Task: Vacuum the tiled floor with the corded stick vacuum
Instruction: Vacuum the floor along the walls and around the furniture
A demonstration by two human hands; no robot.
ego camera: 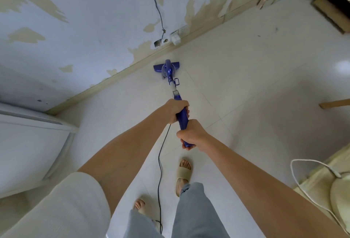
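Observation:
A blue stick vacuum [169, 73] leans away from me, its flat floor head [158, 67] resting on the pale tiled floor [236, 70] right beside the skirting board. My left hand [176, 109] grips the blue handle higher up the shaft. My right hand [191, 135] grips the handle's lower end, closer to my body. The black power cord [159, 163] drops from the handle and runs back between my feet.
A peeling wall [85, 19] with a white socket block [176, 37] and hanging cables runs along the left. A white cabinet [28, 143] stands at left, cardboard boxes [333, 0] at far right, a wooden strip [335, 103] and a white cable [303, 186] at right.

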